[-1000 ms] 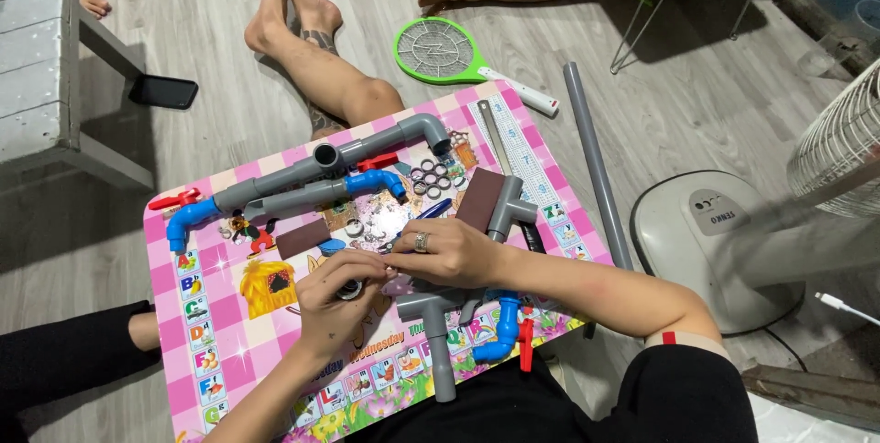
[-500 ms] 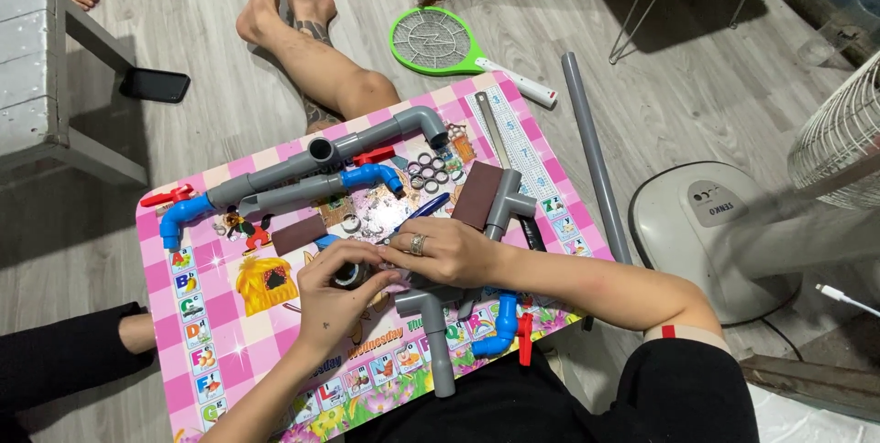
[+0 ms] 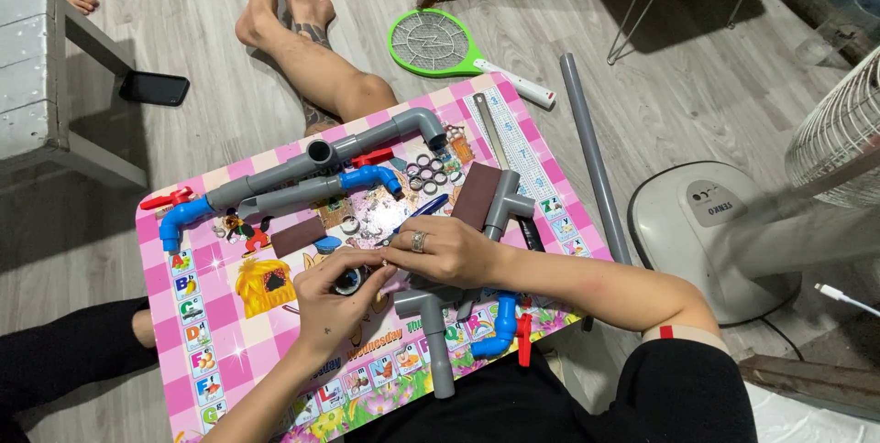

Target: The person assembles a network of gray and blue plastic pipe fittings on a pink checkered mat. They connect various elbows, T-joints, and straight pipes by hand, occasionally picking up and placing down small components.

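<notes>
Both hands meet mid-table: left hand right beside the right hand, pipe assembly behind them, fan base off right.

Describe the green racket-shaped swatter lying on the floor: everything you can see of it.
The swatter lies flat on the grey wood-look floor, just beyond the far edge of the pink checkered table. Its round head has a bright green, plastic-looking frame around a dark mesh; a green neck runs into a white handle with a small dark patch, pointing toward the grey pipe. The handle's end lies close to the table's corner; whether they touch is unclear. No hand or foot touches it.
</notes>
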